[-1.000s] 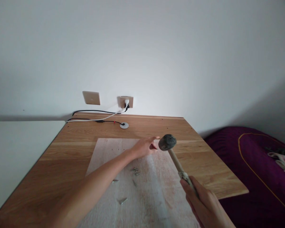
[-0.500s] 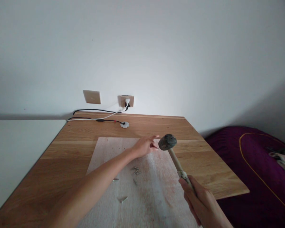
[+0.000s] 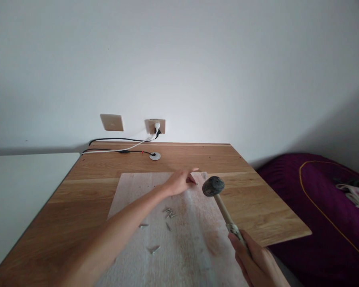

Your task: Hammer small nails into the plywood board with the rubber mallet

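Since the previous view, half a second back, we log one small change: the mallet (image 3: 223, 208) has come slightly toward the near right, so its dark head hangs a little farther from the left hand (image 3: 179, 182). The pale board (image 3: 185, 251) and the loose silver fasteners (image 3: 169, 213) on it show no change in layout; the whole view has drifted slightly.

Right hand (image 3: 254, 255): grip closed around the mallet's handle, head off toward the far left, by the board's right edge. We cannot tell how high it is above the board.

Left hand: at the far right part of the board, one finger extended, the other fingertips low and close together. We cannot tell how far this grip is closed, or whether anything is pinched in it.

The fasteners lie in the middle and near left of the board, which rests on the wooden surface (image 3: 257, 203). Our judgement: the extra gap gives the fingers more room, and no blow is landing now.
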`<state>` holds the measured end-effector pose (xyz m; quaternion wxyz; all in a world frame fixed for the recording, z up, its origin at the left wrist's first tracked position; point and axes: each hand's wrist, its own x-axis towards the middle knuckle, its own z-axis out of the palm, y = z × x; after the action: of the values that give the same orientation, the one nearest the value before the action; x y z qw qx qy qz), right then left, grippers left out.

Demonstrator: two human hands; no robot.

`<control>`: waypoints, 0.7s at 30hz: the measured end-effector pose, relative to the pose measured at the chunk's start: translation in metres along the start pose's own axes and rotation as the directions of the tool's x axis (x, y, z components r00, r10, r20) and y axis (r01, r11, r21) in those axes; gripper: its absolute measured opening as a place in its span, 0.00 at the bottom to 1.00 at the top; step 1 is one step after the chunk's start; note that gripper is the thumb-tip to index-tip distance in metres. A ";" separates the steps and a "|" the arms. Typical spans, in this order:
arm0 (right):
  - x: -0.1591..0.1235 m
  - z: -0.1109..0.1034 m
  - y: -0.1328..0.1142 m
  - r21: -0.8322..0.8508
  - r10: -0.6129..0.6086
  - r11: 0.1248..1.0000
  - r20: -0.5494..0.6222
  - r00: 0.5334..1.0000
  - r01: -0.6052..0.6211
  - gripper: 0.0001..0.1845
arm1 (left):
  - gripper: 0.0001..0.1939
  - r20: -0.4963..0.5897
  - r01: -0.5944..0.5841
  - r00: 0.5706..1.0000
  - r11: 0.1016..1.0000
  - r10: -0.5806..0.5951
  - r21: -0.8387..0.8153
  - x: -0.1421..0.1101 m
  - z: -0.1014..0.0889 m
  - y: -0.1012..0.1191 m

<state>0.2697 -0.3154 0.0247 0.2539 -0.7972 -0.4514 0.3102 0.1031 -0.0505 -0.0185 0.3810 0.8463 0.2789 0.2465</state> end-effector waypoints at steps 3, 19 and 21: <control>-0.003 0.005 0.006 0.002 0.028 1.000 0.010 1.000 -0.028 0.25 | 0.34 0.012 -0.010 1.000 0.999 0.010 0.037 -0.004 -0.019 0.011; -0.007 0.012 0.008 0.047 0.041 0.998 -0.024 0.999 -0.040 0.25 | 0.28 0.264 -0.139 0.963 0.932 0.049 0.335 -0.108 -0.068 0.035; -0.007 0.011 0.006 0.045 0.040 0.998 -0.030 0.999 -0.039 0.24 | 0.27 0.268 -0.157 0.961 0.927 0.064 0.340 -0.107 -0.066 0.034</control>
<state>0.2622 -0.3231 0.0147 0.2722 -0.8048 -0.4247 0.3127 -0.0061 -0.1058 0.0250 0.2381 0.9404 0.2198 0.1033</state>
